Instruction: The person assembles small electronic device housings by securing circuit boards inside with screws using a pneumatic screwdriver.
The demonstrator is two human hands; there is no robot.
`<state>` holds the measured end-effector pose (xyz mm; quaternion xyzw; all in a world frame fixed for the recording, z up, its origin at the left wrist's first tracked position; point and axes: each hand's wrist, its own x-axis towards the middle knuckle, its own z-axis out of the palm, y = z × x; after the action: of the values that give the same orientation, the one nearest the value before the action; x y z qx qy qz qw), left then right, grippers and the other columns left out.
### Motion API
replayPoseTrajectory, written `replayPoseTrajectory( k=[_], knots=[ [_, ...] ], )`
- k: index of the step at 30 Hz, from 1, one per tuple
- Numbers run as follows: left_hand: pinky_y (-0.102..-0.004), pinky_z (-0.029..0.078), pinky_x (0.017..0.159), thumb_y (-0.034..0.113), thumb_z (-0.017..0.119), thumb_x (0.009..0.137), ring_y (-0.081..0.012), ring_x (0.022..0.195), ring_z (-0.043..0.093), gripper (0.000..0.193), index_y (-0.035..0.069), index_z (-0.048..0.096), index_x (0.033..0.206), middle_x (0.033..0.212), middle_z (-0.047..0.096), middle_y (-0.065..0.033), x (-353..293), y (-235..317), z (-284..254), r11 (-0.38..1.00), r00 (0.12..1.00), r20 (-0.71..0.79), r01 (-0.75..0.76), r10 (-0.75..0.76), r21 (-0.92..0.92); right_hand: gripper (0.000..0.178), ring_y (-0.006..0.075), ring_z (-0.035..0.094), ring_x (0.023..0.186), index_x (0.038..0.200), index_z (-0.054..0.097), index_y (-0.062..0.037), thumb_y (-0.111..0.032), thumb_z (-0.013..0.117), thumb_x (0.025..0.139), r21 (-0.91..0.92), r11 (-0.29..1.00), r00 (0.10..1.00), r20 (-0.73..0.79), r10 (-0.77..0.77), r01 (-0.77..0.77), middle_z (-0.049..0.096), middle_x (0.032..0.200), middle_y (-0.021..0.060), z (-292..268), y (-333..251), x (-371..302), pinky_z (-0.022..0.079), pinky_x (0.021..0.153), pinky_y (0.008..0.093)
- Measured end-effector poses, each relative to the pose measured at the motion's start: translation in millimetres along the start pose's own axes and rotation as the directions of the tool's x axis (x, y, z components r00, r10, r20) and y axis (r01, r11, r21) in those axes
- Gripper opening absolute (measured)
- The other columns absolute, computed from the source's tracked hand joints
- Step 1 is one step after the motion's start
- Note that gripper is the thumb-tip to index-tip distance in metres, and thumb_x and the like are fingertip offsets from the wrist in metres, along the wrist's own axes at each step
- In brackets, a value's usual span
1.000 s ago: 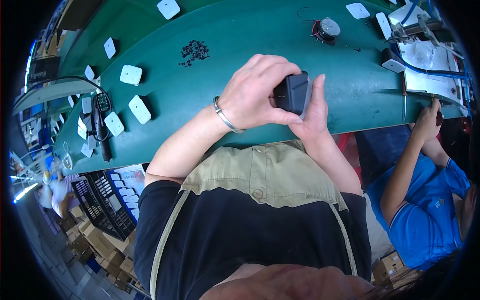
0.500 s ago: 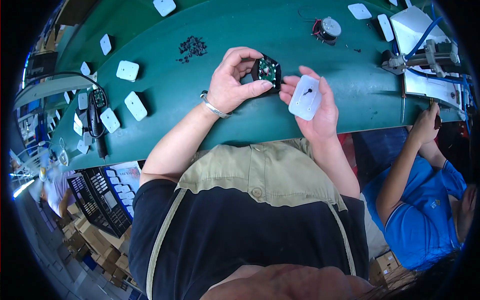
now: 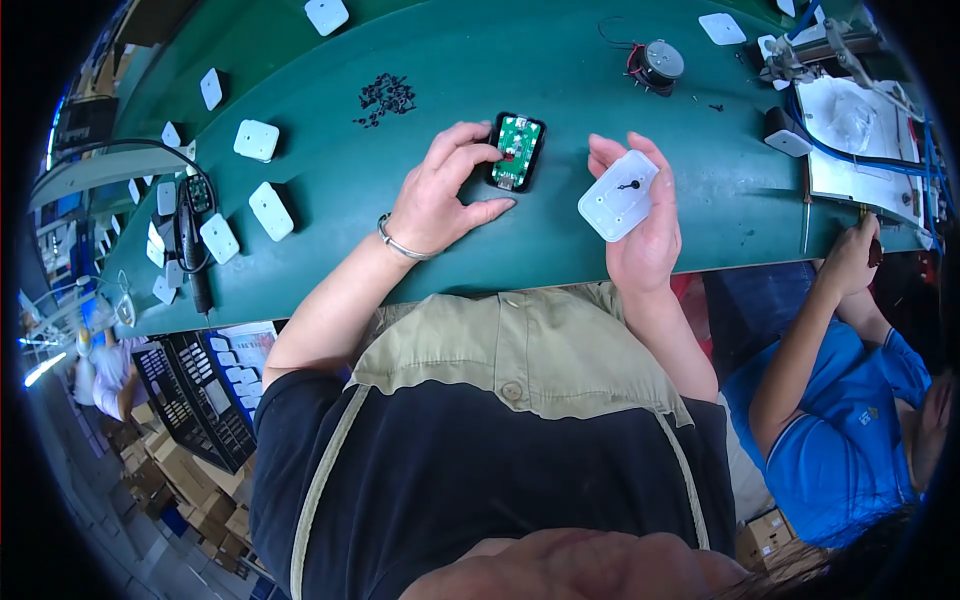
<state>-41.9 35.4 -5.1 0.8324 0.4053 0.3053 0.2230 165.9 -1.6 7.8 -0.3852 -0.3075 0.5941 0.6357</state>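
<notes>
A black case with a green circuit board [image 3: 517, 152] in it lies flat on the green table, board side up. My left hand [image 3: 440, 190] is at its left side, thumb and fingers apart, fingertips next to the case's edge; whether they touch it I cannot tell. In my right hand [image 3: 645, 235] rests a white rounded plastic cover [image 3: 605, 210], inner side up, with the fingers curled around its right edge. A small black part [image 3: 629, 185] sits on the cover.
Beyond my left hand is a pile of small black parts [image 3: 386, 97]. White-topped cases [image 3: 270, 211] are spread at the left, near a cabled tool [image 3: 187, 235]. A round motor-like part [image 3: 658, 65] stands far right. A co-worker's hand [image 3: 855, 255] is beside a metal fixture [image 3: 865, 150].
The case with the board has been turned and set flat on the table. My left hand has loosened and drawn left. My right hand, still holding the cover, has changed its finger position slightly.
</notes>
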Motion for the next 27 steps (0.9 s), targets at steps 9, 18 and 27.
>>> replayPoseTrajectory(
  k=[9,18,27],
  knots=[
    [-0.0231,0.048,0.068,0.013,0.054,0.085,-0.0104,0.080,0.056,0.040,0.001,0.041,0.121,0.099,0.055,-0.0081,16,66,19,0.259,0.859,0.416,0.492,-0.298,-0.831,0.044,0.0222,0.045,0.108,0.122,0.031,-0.0004,-0.032,0.020,0.094,-0.029,0.998,0.997,0.056,-0.056,0.058,0.047,0.119,0.0205,8,8,-8,0.032,0.095,0.0333],
    [-0.0187,0.047,0.055,0.012,0.051,0.086,-0.0060,0.070,0.055,0.033,0.001,0.047,0.117,0.091,0.060,-0.0040,23,68,22,0.192,0.788,0.503,0.588,-0.355,-0.786,0.036,0.0250,0.043,0.111,0.113,0.044,0.0018,-0.027,0.039,0.091,-0.160,0.985,0.998,0.026,-0.059,0.062,0.043,0.123,0.0177,-12,-3,-7,0.034,0.093,0.0338],
    [-0.0186,0.048,0.058,0.010,0.053,0.084,-0.0044,0.074,0.054,0.034,0.002,0.049,0.116,0.091,0.060,-0.0025,15,65,22,0.468,0.824,0.428,0.564,-0.371,-0.680,0.014,0.0308,0.050,0.100,0.074,0.062,-0.0055,-0.008,0.070,0.063,-0.799,0.152,0.810,0.553,-0.198,0.582,0.056,0.105,0.0097,-13,-45,3,0.041,0.082,0.0379]
  ],
)
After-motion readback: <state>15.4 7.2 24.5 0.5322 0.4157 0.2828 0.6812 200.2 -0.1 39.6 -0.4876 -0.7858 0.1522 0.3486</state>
